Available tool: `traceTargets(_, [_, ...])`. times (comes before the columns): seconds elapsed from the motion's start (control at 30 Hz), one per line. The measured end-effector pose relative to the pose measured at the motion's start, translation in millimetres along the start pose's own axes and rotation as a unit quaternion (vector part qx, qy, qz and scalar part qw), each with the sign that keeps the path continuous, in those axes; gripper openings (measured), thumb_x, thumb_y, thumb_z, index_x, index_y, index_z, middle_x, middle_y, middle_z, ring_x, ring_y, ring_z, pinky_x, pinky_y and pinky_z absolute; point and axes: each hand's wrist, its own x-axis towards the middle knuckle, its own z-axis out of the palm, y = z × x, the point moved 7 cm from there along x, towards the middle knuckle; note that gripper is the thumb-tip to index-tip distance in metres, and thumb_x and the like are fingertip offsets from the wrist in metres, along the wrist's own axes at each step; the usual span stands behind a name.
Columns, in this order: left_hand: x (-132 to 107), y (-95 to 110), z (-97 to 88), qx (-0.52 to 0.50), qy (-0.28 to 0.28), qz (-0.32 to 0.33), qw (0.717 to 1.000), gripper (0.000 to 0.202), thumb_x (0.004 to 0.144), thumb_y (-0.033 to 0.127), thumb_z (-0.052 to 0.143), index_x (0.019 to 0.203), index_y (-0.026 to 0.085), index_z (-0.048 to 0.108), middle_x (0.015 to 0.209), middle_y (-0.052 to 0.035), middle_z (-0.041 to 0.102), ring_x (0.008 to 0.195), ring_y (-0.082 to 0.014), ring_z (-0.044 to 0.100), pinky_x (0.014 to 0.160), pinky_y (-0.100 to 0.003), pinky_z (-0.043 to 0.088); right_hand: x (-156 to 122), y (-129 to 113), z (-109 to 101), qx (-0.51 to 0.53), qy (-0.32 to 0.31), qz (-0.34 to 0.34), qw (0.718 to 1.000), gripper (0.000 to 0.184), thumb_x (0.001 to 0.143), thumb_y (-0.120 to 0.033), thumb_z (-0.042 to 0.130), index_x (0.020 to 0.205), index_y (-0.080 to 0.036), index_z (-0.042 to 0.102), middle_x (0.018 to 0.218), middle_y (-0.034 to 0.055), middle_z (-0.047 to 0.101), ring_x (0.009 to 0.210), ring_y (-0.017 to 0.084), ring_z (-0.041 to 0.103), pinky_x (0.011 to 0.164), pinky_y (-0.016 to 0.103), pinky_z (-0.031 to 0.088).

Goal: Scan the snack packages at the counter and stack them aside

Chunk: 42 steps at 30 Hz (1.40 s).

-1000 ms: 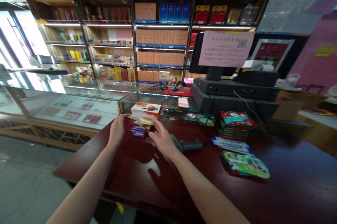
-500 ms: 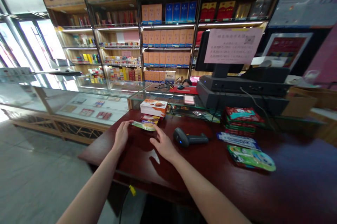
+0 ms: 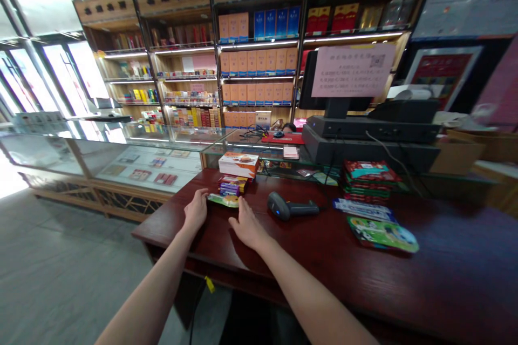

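The open left hand (image 3: 196,210) and right hand (image 3: 246,229) lie flat on the dark red tabletop (image 3: 445,275), holding nothing, just either side of a small snack packet (image 3: 224,200) before a stack of purple-wrapped bars (image 3: 232,185)

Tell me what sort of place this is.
It looks like a retail shop: boxed goods fill lit wall shelves, a glass display counter shows merchandise, and a barcode scanner lies near a point-of-sale terminal.

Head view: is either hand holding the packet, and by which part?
Nothing is gripped: the left hand and right hand lie open on either side of the packet.
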Motion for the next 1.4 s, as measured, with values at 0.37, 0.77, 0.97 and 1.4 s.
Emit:
traceTargets(0.37, [-14.4, 10.8, 2.0, 0.180, 0.001, 0.022, 0.983, 0.042, 0.096, 0.016, 0.031, 0.124, 0.015, 0.062, 0.127, -0.0163, 0.068, 0.127, -0.0256, 0.059, 0.114, -0.051, 0.030, -4.9, 0.2, 11.8, -0.131, -0.004, 0.013, 0.991, 0.082, 0.093, -0.037, 0.052, 0.156, 0.003, 0.018, 0.164, 0.0236, 0.020, 0.154, 0.034, 0.015, 0.125, 0.055, 0.004])
traceTargets(0.77, [-21.1, 16.5, 2.1, 0.240, 0.002, 0.032, 0.970, 0.041, 0.095, 0.017, 0.035, 0.120, 0.019, 0.068, 0.120, -0.0143, 0.072, 0.133, -0.0295, 0.053, 0.108, -0.047, 0.039, -9.7, -2.8, 6.3, -0.146, 0.004, 0.014, 0.989, 0.079, 0.094, -0.040, 0.050, 0.156, 0.001, 0.023, 0.163, 0.0226, 0.024, 0.154, 0.034, 0.018, 0.124, 0.054, 0.008])
traceTargets(0.97, [-27.2, 28.8, -3.9, 0.246, 0.022, 0.048, 0.968, 0.040, 0.095, 0.016, 0.037, 0.123, 0.018, 0.065, 0.139, -0.0114, 0.062, 0.132, -0.0302, 0.053, 0.108, -0.047, 0.040, -10.8, -2.8, 3.7, -0.145, 0.010, 0.015, 0.989, 0.077, 0.095, -0.040, 0.050, 0.155, 0.002, 0.025, 0.162, 0.0237, 0.026, 0.153, 0.034, 0.019, 0.124, 0.054, 0.008])
traceTargets(1.4, [-22.9, 95.8, 0.6, 0.211, 0.045, 0.151, 0.965, 0.039, 0.096, 0.019, 0.038, 0.127, 0.022, 0.062, 0.131, -0.0075, 0.067, 0.124, -0.0270, 0.058, 0.108, -0.043, 0.039, -7.5, -9.6, -35.5, -0.121, 0.037, -0.006, 0.992, 0.075, 0.093, -0.034, 0.052, 0.155, 0.001, 0.026, 0.163, 0.0228, 0.026, 0.153, 0.032, 0.021, 0.124, 0.046, 0.018])
